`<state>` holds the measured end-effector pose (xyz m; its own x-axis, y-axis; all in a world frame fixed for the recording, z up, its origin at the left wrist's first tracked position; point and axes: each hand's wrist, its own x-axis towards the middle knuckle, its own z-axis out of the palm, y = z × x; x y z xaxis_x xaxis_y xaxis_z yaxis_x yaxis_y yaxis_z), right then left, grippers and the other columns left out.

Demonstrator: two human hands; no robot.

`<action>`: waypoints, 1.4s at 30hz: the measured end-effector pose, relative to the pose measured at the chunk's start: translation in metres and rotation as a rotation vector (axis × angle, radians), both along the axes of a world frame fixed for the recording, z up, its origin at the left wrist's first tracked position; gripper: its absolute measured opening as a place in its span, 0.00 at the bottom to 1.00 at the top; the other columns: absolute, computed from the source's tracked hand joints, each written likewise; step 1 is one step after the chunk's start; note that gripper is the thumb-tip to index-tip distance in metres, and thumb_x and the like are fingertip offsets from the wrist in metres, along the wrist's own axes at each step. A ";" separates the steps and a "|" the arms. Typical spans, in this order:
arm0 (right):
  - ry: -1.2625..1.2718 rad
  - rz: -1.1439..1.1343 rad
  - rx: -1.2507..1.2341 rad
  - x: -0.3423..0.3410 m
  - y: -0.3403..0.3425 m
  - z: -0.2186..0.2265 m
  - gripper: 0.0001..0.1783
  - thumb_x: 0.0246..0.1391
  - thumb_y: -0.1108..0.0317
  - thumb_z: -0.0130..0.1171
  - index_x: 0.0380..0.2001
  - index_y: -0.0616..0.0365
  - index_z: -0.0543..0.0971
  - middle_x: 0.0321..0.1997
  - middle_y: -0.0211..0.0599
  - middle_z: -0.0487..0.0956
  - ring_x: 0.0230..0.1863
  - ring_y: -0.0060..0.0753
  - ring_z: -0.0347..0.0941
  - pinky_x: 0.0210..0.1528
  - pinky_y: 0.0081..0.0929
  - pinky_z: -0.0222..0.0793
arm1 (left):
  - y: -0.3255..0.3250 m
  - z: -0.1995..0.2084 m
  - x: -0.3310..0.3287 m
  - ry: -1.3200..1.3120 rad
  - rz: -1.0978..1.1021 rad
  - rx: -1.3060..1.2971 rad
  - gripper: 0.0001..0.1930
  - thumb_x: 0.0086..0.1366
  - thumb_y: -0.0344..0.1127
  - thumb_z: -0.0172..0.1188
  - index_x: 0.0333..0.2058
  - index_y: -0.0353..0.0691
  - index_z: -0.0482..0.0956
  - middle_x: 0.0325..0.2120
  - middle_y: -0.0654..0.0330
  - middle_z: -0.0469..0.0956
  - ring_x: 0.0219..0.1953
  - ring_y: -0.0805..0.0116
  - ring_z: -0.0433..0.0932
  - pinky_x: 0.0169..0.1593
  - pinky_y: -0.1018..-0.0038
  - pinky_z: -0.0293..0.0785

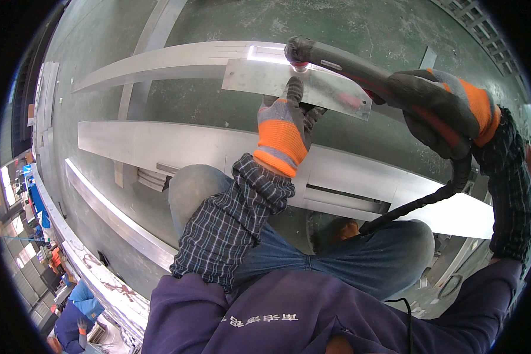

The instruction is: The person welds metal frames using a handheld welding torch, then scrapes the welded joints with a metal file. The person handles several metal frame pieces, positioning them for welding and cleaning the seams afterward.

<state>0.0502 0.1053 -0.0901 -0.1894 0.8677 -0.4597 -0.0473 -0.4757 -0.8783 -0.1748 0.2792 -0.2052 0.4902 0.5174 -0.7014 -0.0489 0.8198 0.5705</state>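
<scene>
My left hand (284, 121), in a grey and orange work glove, grips the near edge of a flat metal plate (251, 76), one finger stretched over its top face. The plate lies across a long curved metal strip (177, 62). My right hand (439, 106), gloved alike, is closed around the handle of a long black hand tool (360, 72). Its rounded, angled head points down at the plate's far edge, beside my left fingertips. A bright glare shows by the tip; I cannot tell whether it touches. A thick black cable (416, 203) runs from the tool's rear past my knee.
A wide metal beam (177, 138) with a slot lies between my knees and the plate. Another metal bar (121, 215) lies to the left, with short stacked strips (151, 179) nearby. At the lower left, another person (74, 321) is bent over. The floor (230, 23) is green.
</scene>
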 end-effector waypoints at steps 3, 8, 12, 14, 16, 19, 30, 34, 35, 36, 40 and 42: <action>-0.084 0.028 0.033 0.000 -0.003 -0.001 0.34 0.71 0.46 0.52 0.62 0.69 0.69 0.20 0.33 0.79 0.15 0.24 0.76 0.14 0.21 0.74 | 0.000 0.004 0.000 -0.007 0.016 -0.022 0.22 0.71 0.42 0.64 0.56 0.36 0.70 0.48 0.46 0.79 0.48 0.58 0.84 0.44 0.73 0.91; -0.113 0.048 0.116 0.003 -0.014 -0.009 0.35 0.71 0.46 0.52 0.65 0.67 0.66 0.20 0.32 0.79 0.15 0.24 0.76 0.14 0.21 0.74 | 0.002 0.009 0.005 0.084 0.030 -0.074 0.22 0.70 0.41 0.65 0.55 0.36 0.70 0.47 0.46 0.79 0.43 0.58 0.86 0.41 0.74 0.92; 0.025 0.008 -0.026 0.006 -0.013 -0.003 0.36 0.71 0.45 0.51 0.66 0.65 0.66 0.20 0.31 0.78 0.14 0.24 0.76 0.14 0.22 0.74 | 0.001 0.011 0.005 0.078 0.025 -0.043 0.21 0.70 0.40 0.65 0.54 0.36 0.71 0.46 0.47 0.80 0.42 0.56 0.86 0.40 0.72 0.92; 0.047 -0.040 -0.084 0.002 -0.014 0.003 0.36 0.71 0.45 0.51 0.67 0.65 0.65 0.19 0.31 0.77 0.14 0.24 0.76 0.13 0.22 0.73 | -0.001 0.006 0.004 0.019 0.036 0.008 0.20 0.70 0.40 0.66 0.53 0.36 0.71 0.46 0.47 0.80 0.43 0.56 0.85 0.41 0.70 0.92; 0.054 -0.029 -0.095 0.003 -0.015 0.002 0.36 0.71 0.44 0.51 0.67 0.65 0.65 0.19 0.30 0.77 0.14 0.23 0.75 0.13 0.21 0.72 | -0.001 -0.002 0.002 -0.031 0.039 0.023 0.20 0.70 0.40 0.66 0.53 0.35 0.71 0.45 0.48 0.80 0.43 0.56 0.85 0.42 0.69 0.92; 0.039 -0.032 -0.142 0.001 -0.013 0.009 0.36 0.72 0.45 0.50 0.67 0.65 0.64 0.19 0.29 0.76 0.14 0.22 0.75 0.12 0.21 0.71 | -0.001 0.000 0.003 -0.014 0.050 0.021 0.19 0.70 0.39 0.65 0.52 0.36 0.71 0.44 0.50 0.79 0.43 0.57 0.84 0.44 0.66 0.92; -0.177 0.070 0.077 0.008 -0.033 -0.004 0.36 0.71 0.47 0.52 0.69 0.63 0.63 0.21 0.28 0.77 0.16 0.23 0.76 0.14 0.21 0.73 | -0.001 0.009 0.005 0.101 0.067 -0.045 0.18 0.71 0.39 0.65 0.50 0.34 0.72 0.42 0.50 0.79 0.41 0.58 0.83 0.43 0.67 0.92; 0.087 -0.015 -0.067 0.015 -0.041 -0.012 0.38 0.70 0.45 0.55 0.69 0.63 0.64 0.21 0.32 0.79 0.16 0.24 0.76 0.15 0.22 0.76 | -0.002 0.014 0.004 0.106 0.022 -0.013 0.17 0.72 0.40 0.64 0.48 0.33 0.72 0.42 0.49 0.79 0.42 0.59 0.84 0.44 0.67 0.91; 0.159 -0.057 -0.131 0.015 -0.039 -0.008 0.38 0.69 0.45 0.55 0.68 0.63 0.64 0.21 0.33 0.79 0.16 0.25 0.77 0.15 0.22 0.77 | -0.002 0.017 0.004 0.105 0.019 -0.001 0.17 0.72 0.41 0.64 0.48 0.33 0.73 0.42 0.49 0.80 0.42 0.59 0.84 0.44 0.67 0.91; 0.150 -0.063 -0.150 0.013 -0.037 -0.004 0.38 0.69 0.45 0.56 0.68 0.63 0.65 0.21 0.33 0.79 0.16 0.25 0.77 0.15 0.22 0.77 | -0.002 0.016 0.003 0.098 0.020 0.006 0.17 0.72 0.41 0.64 0.48 0.33 0.73 0.42 0.49 0.80 0.42 0.59 0.84 0.44 0.67 0.91; 0.115 -0.045 -0.118 0.011 -0.038 -0.002 0.37 0.69 0.45 0.56 0.67 0.63 0.66 0.21 0.33 0.79 0.16 0.26 0.78 0.16 0.22 0.78 | 0.002 0.002 -0.001 0.046 -0.010 -0.026 0.23 0.68 0.41 0.69 0.52 0.37 0.68 0.39 0.53 0.78 0.34 0.59 0.82 0.36 0.69 0.86; 0.098 -0.014 -0.060 0.015 -0.042 -0.008 0.36 0.69 0.46 0.56 0.67 0.63 0.66 0.21 0.33 0.79 0.17 0.26 0.78 0.16 0.23 0.78 | 0.006 -0.006 -0.004 0.023 -0.027 -0.044 0.27 0.66 0.42 0.72 0.54 0.40 0.66 0.38 0.54 0.77 0.30 0.60 0.82 0.31 0.70 0.84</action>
<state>0.0657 0.0636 -0.0982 -0.2239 0.8417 -0.4912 -0.1383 -0.5264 -0.8389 -0.1784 0.2848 -0.2113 0.4872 0.4729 -0.7342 -0.0140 0.8448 0.5349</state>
